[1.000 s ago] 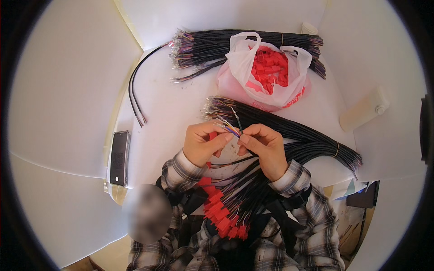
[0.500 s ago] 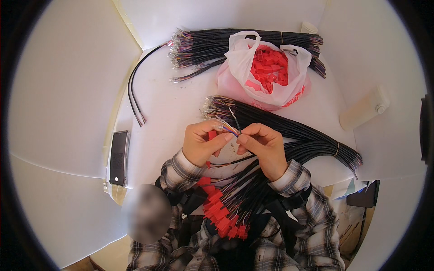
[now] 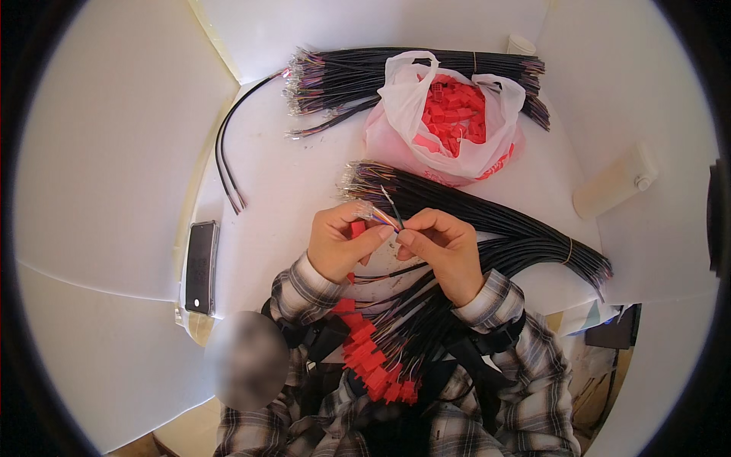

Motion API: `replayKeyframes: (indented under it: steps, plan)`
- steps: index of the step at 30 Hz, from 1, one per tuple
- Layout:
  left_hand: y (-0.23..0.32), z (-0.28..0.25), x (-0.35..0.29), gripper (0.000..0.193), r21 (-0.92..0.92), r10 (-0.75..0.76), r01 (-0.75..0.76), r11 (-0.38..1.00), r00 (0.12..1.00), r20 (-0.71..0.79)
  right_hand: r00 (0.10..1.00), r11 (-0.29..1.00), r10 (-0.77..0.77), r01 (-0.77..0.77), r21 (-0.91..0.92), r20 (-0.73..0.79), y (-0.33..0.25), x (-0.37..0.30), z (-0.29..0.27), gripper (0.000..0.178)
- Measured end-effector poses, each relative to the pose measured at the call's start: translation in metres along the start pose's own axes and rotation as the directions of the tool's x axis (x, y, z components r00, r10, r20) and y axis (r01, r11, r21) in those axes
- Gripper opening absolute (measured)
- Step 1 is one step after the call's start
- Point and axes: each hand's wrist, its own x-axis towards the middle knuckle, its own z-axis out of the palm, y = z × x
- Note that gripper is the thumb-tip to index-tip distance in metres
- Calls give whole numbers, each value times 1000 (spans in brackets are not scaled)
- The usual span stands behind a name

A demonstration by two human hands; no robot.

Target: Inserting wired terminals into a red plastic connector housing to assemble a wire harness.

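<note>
My left hand (image 3: pixel 342 238) is closed, with a red connector housing (image 3: pixel 358 228) tucked in its fingers. Its thumb and fingertip also pinch the fanned thin wires (image 3: pixel 381 215) at a cable's end, coloured white, orange and blue. Opposite it, my right hand (image 3: pixel 444 247) pinches the same cable end where the wires come out. One dark wire (image 3: pixel 391 202) with a metal tip stands apart from the others, pointing up and away. Below my hands, cables fitted with red connectors (image 3: pixel 373 358) hang over the near edge toward my lap.
A bundle of black cables (image 3: pixel 487 211) lies just beyond my hands, another bundle (image 3: pixel 343 80) at the back. A white plastic bag (image 3: pixel 396 152) holds red connectors. A phone (image 3: pixel 201 266) lies at left, a loose cable (image 3: pixel 221 145) beyond it. A pale bottle (image 3: pixel 615 183) stands at right.
The separate dark wire has tilted slightly to the left, and the fanned wires have shifted a little. Both hands keep nearly the same place and grip.
</note>
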Motion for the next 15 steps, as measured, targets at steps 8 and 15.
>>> replayKeyframes:
  steps: [8, 15]
  plan:
    - [0, 0, 0, 7, -40, -12, 13, 999, 1000, 20, 1000, 1000, 10, -10, 14, -3, 0, 0, 0, 11]
    - [1, 0, 0, 7, -52, -8, 9, 999, 1000, 20, 1000, 1000, 25, -25, -1, 1, 0, 1, 0, 11]
